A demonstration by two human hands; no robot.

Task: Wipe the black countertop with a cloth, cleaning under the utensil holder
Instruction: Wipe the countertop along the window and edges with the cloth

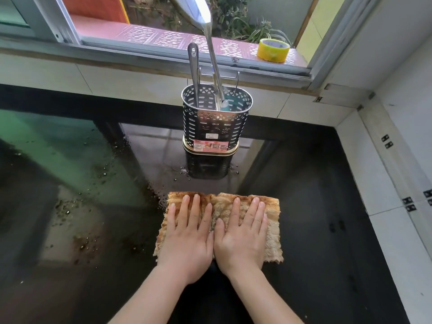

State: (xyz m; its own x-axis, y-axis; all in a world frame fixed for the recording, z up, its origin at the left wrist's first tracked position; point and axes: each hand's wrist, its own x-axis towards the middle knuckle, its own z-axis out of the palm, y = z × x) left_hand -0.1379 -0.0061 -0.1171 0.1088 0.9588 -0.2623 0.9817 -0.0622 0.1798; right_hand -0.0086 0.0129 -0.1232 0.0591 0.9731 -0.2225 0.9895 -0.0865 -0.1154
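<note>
We've got left hand (187, 244) & right hand (242, 239) flat on the cloth (272, 230), fingers (197, 208) splayed, gripping nothing, for even pressure near the surface (315, 206) front edge. Utensil holder (214, 123) sits by the back edge w/ crumbs (184, 170) at its base, so it likely needs lifting.

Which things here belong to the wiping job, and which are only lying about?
For the job: cloth, left hand, right hand, countertop, utensil holder.

Lying about: tape roll on the window ledge, plants outside.
</note>
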